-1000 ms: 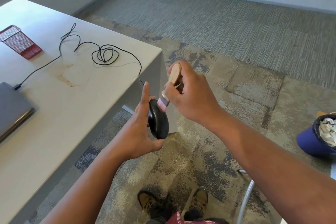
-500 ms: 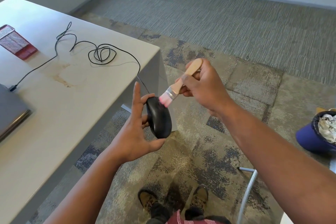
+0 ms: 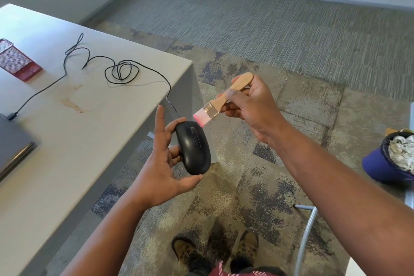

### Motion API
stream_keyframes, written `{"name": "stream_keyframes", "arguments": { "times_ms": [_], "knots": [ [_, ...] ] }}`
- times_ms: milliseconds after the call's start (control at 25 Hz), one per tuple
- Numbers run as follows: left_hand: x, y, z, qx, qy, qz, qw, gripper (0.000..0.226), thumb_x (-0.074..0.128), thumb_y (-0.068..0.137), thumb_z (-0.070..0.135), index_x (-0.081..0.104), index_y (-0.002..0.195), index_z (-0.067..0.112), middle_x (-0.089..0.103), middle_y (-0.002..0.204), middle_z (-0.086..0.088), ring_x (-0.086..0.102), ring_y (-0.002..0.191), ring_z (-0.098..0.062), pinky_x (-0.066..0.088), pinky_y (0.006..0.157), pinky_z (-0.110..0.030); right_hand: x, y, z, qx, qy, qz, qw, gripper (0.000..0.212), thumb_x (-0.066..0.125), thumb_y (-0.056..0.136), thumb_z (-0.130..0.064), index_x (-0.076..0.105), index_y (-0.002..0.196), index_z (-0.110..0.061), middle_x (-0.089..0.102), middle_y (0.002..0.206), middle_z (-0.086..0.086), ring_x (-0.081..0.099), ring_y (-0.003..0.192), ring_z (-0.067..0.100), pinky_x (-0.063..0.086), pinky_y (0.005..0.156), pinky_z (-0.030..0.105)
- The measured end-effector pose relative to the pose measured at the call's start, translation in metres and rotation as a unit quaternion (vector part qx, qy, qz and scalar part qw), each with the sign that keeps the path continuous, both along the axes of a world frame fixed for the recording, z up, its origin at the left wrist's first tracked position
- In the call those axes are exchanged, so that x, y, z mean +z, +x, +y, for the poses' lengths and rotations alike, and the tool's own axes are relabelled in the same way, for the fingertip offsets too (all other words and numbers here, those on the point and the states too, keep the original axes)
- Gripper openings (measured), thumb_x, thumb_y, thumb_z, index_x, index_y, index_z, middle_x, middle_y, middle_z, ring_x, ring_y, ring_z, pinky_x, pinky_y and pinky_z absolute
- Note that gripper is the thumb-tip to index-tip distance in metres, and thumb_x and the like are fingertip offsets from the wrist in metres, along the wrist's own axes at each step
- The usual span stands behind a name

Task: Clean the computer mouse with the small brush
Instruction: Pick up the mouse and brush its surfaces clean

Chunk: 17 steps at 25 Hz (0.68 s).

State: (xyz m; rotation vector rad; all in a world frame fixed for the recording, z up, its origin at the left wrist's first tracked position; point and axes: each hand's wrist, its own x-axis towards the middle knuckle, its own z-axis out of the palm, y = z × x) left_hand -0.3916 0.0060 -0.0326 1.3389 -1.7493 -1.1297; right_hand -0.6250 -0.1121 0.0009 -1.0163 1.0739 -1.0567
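The black computer mouse (image 3: 193, 148) is held in the air just off the corner of the white desk (image 3: 67, 132), over the carpet, with its top and scroll wheel turned up toward the camera. That placement looks deliberate: any dust brushed loose would fall to the floor rather than onto the desk. The left hand (image 3: 161, 163) cradles the mouse from its left side and beneath, the thumb hooked under the rear end and the curled middle fingers pressing its flank, while the index finger stands straight up, clear of the shell. This leaves most of the top surface uncovered for the brush.

The small brush (image 3: 220, 102), with a wooden handle, metal ferrule and pink bristles, sits in the right hand (image 3: 253, 107), pinched along the handle between thumb and curled fingers. It slopes down to the left so the bristle tips meet, or very nearly meet, the front right edge of the mouse near the buttons; actual contact cannot be told for sure. The grip near mid-handle suits short, light strokes.

The mouse cable (image 3: 118, 69) runs from the front of the mouse up over the desk edge, loops loosely on the desktop and continues toward a grey laptop (image 3: 13, 141) at the left edge. The slack lets the mouse be lifted freely. A red mesh holder (image 3: 18, 60) lies farther back on the desk. On the floor to the right stands a blue bin (image 3: 389, 159) full of crumpled paper, and the person's shoes show below.
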Motion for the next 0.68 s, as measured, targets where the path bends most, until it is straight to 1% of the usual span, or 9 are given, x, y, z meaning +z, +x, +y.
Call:
{"name": "stream_keyframes", "arguments": {
  "times_ms": [80, 200, 280, 320, 400, 520, 600, 680],
  "knots": [
    [0.001, 0.0, 0.001, -0.006, -0.002, -0.002, 1.0, 0.157, 0.09, 0.075, -0.008, -0.025, 0.16, 0.057, 0.029, 0.171, 0.014, 0.075, 0.122, -0.029, 0.053, 0.11, -0.064, 0.004, 0.001, 0.002, 0.032, -0.014, -0.01, 0.999, 0.022, 0.061, 0.099, -0.003, 0.048, 0.116, -0.01, 0.079, 0.095, 0.016, 0.071, 0.075, 0.025, 0.06, 0.07, 0.033],
    [0.004, -0.001, 0.001, -0.001, -0.009, -0.001, 1.0, 0.156, 0.09, 0.074, -0.005, -0.023, 0.159, 0.06, 0.031, 0.17, 0.016, 0.075, 0.121, -0.03, 0.054, 0.109, -0.065, 0.009, -0.001, 0.002, 0.081, -0.01, 0.034, 0.996, 0.023, 0.058, 0.098, 0.0, 0.047, 0.115, -0.01, 0.078, 0.095, 0.021, 0.07, 0.073, 0.026, 0.057, 0.066, 0.032],
    [0.005, -0.001, 0.001, 0.001, -0.01, -0.003, 1.0, 0.155, 0.089, 0.074, -0.003, -0.023, 0.159, 0.06, 0.03, 0.17, 0.016, 0.075, 0.121, -0.03, 0.054, 0.109, -0.064, 0.013, -0.006, 0.0, 0.081, -0.009, 0.057, 0.995, 0.022, 0.058, 0.097, 0.001, 0.049, 0.113, -0.012, 0.078, 0.095, 0.022, 0.07, 0.072, 0.027, 0.055, 0.065, 0.034],
    [0.006, -0.001, 0.001, 0.0, -0.011, -0.004, 1.0, 0.155, 0.089, 0.074, -0.003, -0.024, 0.16, 0.059, 0.03, 0.17, 0.016, 0.075, 0.121, -0.029, 0.054, 0.109, -0.064, 0.014, -0.008, 0.0, 0.07, -0.012, 0.051, 0.996, 0.021, 0.058, 0.097, 0.0, 0.05, 0.111, -0.013, 0.077, 0.095, 0.022, 0.069, 0.072, 0.028, 0.055, 0.065, 0.034],
    [0.006, -0.001, 0.001, -0.004, -0.011, -0.007, 1.0, 0.155, 0.089, 0.074, -0.002, -0.025, 0.16, 0.058, 0.028, 0.171, 0.015, 0.075, 0.122, -0.029, 0.054, 0.11, -0.064, 0.017, -0.007, 0.001, 0.058, -0.02, 0.009, 0.998, 0.021, 0.06, 0.097, -0.001, 0.05, 0.109, -0.014, 0.077, 0.097, 0.023, 0.069, 0.072, 0.026, 0.057, 0.066, 0.033],
    [0.006, -0.002, 0.0, -0.01, -0.006, -0.006, 1.0, 0.156, 0.09, 0.075, -0.005, -0.025, 0.16, 0.057, 0.027, 0.172, 0.014, 0.075, 0.123, -0.028, 0.054, 0.11, -0.062, 0.017, -0.001, 0.007, 0.084, -0.022, -0.026, 0.996, 0.02, 0.061, 0.098, -0.002, 0.049, 0.11, -0.013, 0.079, 0.094, 0.017, 0.069, 0.072, 0.024, 0.059, 0.068, 0.032],
    [0.005, -0.002, 0.0, -0.012, -0.005, -0.009, 1.0, 0.158, 0.091, 0.075, -0.008, -0.025, 0.161, 0.056, 0.027, 0.172, 0.013, 0.074, 0.124, -0.027, 0.055, 0.11, -0.059, 0.015, 0.0, 0.008, 0.103, -0.024, 0.002, 0.994, 0.021, 0.059, 0.098, -0.001, 0.048, 0.113, -0.011, 0.079, 0.092, 0.016, 0.07, 0.071, 0.023, 0.057, 0.065, 0.031],
    [0.005, -0.002, 0.0, -0.011, -0.002, -0.012, 1.0, 0.159, 0.091, 0.075, -0.01, -0.025, 0.16, 0.056, 0.027, 0.171, 0.016, 0.075, 0.123, -0.026, 0.054, 0.111, -0.057, 0.014, -0.002, 0.006, 0.083, -0.055, 0.074, 0.992, 0.02, 0.059, 0.097, -0.001, 0.05, 0.111, -0.012, 0.077, 0.095, 0.021, 0.072, 0.072, 0.021, 0.055, 0.062, 0.028]
  ]
}}
